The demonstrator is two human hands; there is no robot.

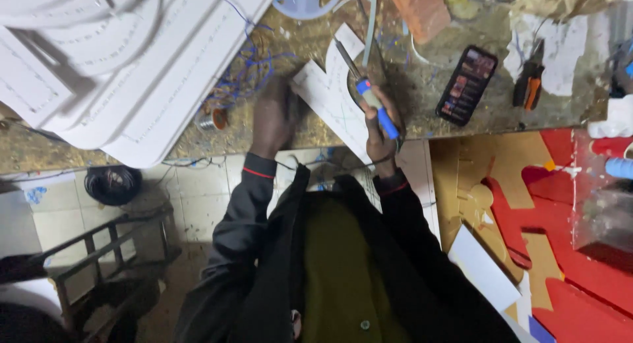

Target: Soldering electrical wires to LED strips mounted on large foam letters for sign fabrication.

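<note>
Left hand (271, 115): motion-blurred, fingers indistinct, grip on white cut-out sheet (330, 99) not determinable. Large white panels (112, 59): cropped by top and left edges. Pale blue reel (304, 1): upper part cut off. Red and tan board (554, 211): cropped at right and bottom. Phone (467, 85) screen: too small to read.

Lit black phone (467, 85) on workbench (422, 92)

your left hand (273, 115) rests on the bench (422, 92), left of the panel (330, 96). your right hand (381, 122), on the panel, holds the iron (369, 92). phone (467, 85) right, pliers (529, 85) beyond.
</note>
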